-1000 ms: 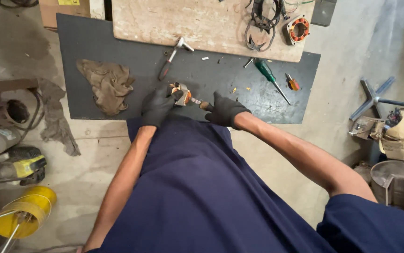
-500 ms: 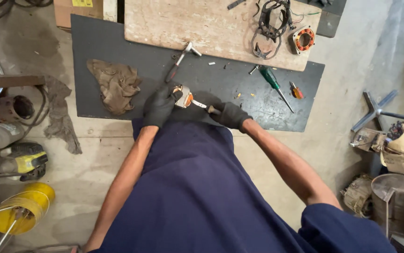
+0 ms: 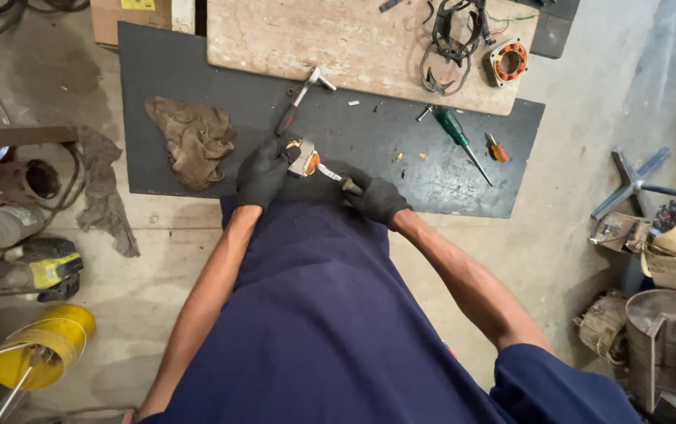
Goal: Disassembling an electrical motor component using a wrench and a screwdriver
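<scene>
A crumpled brown rag (image 3: pixel 194 138) lies on the dark mat (image 3: pixel 157 63) at ten o'clock, with a ratchet wrench (image 3: pixel 300 97) at twelve just beside the pale wooden board (image 3: pixel 338 39). A green-handled screwdriver (image 3: pixel 460 133) and a small orange one (image 3: pixel 498 149) rest at two o'clock, near an orange-wound coil (image 3: pixel 506 61) on the board. A yellow spool (image 3: pixel 43 344) sits on the floor at eight o'clock

small metal part with orange winding (image 3: pixel 304 159), held above dark mat, thin metal tool (image 3: pixel 331 174) touching it
</scene>
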